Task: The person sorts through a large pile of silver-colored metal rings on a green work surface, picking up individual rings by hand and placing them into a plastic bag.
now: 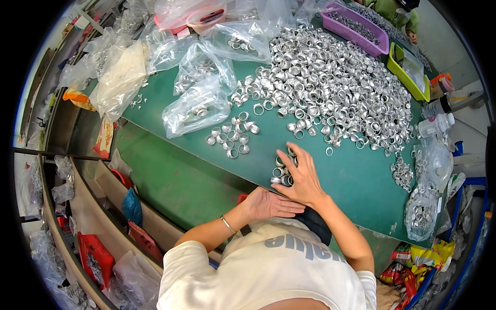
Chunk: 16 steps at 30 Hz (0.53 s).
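Right hand: the right hand (302,178) lies palm down on the green counter (356,181) near its near edge, fingers (285,155) spread apart over a small cluster of silver metal rings (281,173), touching them without clamping any.
Left hand: the left hand (268,203) is cupped palm up just below the near edge, fingers together and loosely open, holding nothing visible.
Rings by the hand: roughly eight; some are hidden under the fingers.
Loose group: about fifteen more rings (232,135) sit toward the left edge.
Main heap: a big pile of rings (325,88), too many to count, fills the far middle.
Bags: several clear plastic bags (199,103) with rings lie along the far left.
Trays: one purple tray (356,23) and one yellow-green tray (408,64) at the far right corner.
Bottles: two white bottles (436,116) at the right edge.
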{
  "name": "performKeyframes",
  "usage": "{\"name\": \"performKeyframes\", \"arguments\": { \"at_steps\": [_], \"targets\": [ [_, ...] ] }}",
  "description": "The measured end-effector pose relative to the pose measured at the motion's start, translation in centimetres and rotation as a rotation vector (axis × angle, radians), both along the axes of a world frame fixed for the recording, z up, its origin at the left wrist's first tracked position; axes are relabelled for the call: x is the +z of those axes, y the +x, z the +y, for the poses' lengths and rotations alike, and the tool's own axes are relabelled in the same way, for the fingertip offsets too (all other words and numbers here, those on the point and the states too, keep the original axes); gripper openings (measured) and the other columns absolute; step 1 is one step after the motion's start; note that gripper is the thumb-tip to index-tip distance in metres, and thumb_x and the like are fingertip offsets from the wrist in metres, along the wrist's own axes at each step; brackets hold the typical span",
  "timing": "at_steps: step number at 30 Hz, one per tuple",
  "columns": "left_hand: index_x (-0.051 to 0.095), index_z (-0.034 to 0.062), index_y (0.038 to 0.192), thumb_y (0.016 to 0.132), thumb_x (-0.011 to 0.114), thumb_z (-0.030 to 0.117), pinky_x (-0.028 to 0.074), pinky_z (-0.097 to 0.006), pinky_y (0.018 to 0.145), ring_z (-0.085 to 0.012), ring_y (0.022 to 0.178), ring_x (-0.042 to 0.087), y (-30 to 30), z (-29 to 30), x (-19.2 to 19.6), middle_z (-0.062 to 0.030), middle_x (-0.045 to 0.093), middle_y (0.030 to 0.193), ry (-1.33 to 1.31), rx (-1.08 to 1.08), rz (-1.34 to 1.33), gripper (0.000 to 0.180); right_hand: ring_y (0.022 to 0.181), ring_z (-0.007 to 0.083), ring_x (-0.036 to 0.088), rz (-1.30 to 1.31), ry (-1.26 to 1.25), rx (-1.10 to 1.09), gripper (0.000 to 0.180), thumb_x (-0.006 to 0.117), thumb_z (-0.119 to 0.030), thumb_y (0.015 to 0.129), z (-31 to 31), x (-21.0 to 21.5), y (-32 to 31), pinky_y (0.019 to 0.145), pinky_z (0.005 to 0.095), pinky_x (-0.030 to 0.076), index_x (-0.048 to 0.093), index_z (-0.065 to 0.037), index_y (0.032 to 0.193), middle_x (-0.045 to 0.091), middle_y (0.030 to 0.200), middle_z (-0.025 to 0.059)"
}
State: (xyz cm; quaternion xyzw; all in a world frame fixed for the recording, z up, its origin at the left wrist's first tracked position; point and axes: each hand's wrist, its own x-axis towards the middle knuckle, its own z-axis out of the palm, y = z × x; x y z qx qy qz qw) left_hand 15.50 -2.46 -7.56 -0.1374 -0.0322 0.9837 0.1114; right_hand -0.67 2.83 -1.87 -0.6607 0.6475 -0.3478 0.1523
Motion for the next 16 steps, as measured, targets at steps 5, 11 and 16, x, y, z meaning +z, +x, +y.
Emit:
{"name": "performKeyframes", "arguments": {
  "at_steps": [5,11,16],
  "targets": [
    [0.021,-0.0145,0.14,0.089,0.029,0.067,0.021,-0.051,0.113,-0.0477,0.137,0.02,-0.1,-0.2,-0.1,-0.0399,0.021,0.142,0.006,-0.015,0.042,0.096,0.121,0.0374,0.042,0.188,-0.016,0.106,0.049,0.076,-0.025,0.066,-0.2,-0.4,-0.2,0.1,0.0489,0.036,0.064,-0.012,0.112,0.048,0.129,0.0158],
    [0.028,-0.0024,0.142,0.093,0.028,0.058,0.022,-0.056,0.111,-0.0454,0.135,0.026,0.0,0.3,-1.7,-0.0313,0.029,0.143,0.211,0.089,0.247,0.077,0.115,0.0379,0.048,0.049,-0.042,0.179,0.038,0.075,-0.02,0.066,1.5,-1.5,0.2,0.095,0.0478,0.042,0.066,-0.01,0.102,0.052,0.126,0.0155],
    [0.038,0.0171,0.14,0.096,0.03,0.049,0.023,-0.065,0.107,-0.0395,0.131,0.037,0.5,1.5,-3.7,-0.0156,0.037,0.145,0.415,0.233,0.149,0.054,0.118,0.0374,0.045,0.051,0.003,0.275,0.039,0.074,-0.023,0.068,4.6,-2.0,1.3,0.099,0.0477,0.04,0.064,-0.009,0.104,0.051,0.125,0.0157]
  ]
}}
